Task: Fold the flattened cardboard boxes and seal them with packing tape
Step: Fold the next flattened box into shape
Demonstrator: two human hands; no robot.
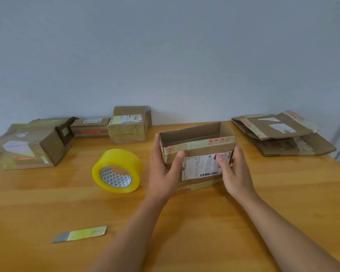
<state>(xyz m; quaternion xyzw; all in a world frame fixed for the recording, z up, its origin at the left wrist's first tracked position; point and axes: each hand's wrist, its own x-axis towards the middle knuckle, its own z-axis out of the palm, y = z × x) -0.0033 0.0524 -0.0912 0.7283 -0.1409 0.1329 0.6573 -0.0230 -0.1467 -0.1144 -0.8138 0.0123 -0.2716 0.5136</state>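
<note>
A small cardboard box (198, 148) stands upright on the wooden table (204, 222), its top open and a white shipping label on the near side. My left hand (163, 169) grips its left end, thumb on the front face. My right hand (237, 173) grips its right end, thumb on the label. A yellow roll of packing tape (117, 170) lies tilted on the table just left of my left hand.
Flattened cardboard boxes (281, 132) are stacked at the back right. Three folded, taped boxes sit at the back left: one large (30, 143), one low (90, 127), one upright (129, 124). A small blade with a taped cardboard handle (81, 234) lies at the front left.
</note>
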